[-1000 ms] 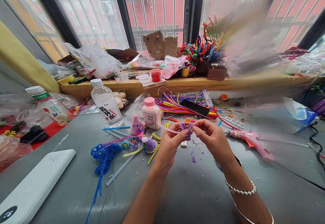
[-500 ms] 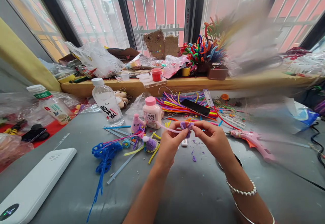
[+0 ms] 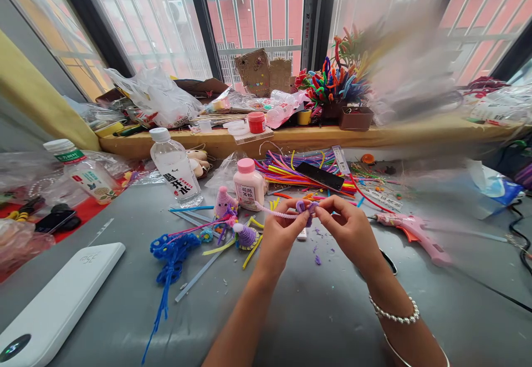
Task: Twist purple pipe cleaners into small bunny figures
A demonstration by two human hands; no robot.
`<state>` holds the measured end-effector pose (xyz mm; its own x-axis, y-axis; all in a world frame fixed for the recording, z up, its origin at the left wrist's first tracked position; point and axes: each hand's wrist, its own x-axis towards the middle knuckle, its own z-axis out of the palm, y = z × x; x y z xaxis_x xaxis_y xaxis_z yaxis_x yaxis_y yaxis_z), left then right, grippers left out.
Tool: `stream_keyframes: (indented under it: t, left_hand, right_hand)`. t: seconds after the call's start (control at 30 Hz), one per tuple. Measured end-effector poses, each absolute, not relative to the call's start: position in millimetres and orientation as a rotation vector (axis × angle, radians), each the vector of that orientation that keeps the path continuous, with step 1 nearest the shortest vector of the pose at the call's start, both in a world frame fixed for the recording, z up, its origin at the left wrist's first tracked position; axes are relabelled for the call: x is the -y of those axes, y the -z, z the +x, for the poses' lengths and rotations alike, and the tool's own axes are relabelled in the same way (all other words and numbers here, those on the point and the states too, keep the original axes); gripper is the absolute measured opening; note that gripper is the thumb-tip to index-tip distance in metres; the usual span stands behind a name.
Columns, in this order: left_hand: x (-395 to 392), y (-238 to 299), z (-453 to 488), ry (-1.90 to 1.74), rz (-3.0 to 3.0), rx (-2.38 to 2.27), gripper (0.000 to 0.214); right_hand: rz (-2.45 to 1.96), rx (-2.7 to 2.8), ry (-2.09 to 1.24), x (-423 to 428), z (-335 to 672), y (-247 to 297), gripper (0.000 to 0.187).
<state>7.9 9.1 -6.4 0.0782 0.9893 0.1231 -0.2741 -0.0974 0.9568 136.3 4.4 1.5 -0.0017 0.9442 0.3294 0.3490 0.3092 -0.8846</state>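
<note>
Left hand [image 3: 279, 235] and right hand [image 3: 352, 229] both pinched small purple fuzzy pipe-cleaner knot [image 3: 305, 207] at fingertips, above middle of grey tabletop [image 3: 299, 317]. Knot likely light, soft, bendable; best gripped at twisted middle. Farther left, pink-capped white bottle [image 3: 248, 185]; right, pink glue gun [image 3: 411, 229].

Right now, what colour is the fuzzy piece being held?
The fuzzy piece is purple, head view.

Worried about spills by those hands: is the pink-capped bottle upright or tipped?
Upright. The bottle stands on its base on the table, pink cap on top, just behind the left hand.
</note>
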Motion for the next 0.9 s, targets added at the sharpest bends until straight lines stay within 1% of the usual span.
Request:
stream_keyframes:
  t: [0.2,0.43,0.6,0.9]
  left_hand:
    - [-8.4,7.7,8.2,-1.397,1.182,-0.858,0.009]
    - [-8.5,3.8,10.4,-1.391,1.056,-0.826,0.017]
    - [-9.5,3.6,9.0,-1.398,0.999,-0.838,0.022]
    - [-10.3,9.1,8.9,-1.386,1.077,-0.847,0.019]
  right_hand:
    - [-1.221,1.52,-0.717,-1.9,132.7,-2.4,0.017]
    - [-1.189,1.498,-0.758,-4.7,133.1,0.9,0.02]
    - [-1.163,1.497,-0.744,-5.1,132.8,1.6,0.019]
    - [-1.2,1.508,-0.731,-5.4,133.4,1.6,0.018]
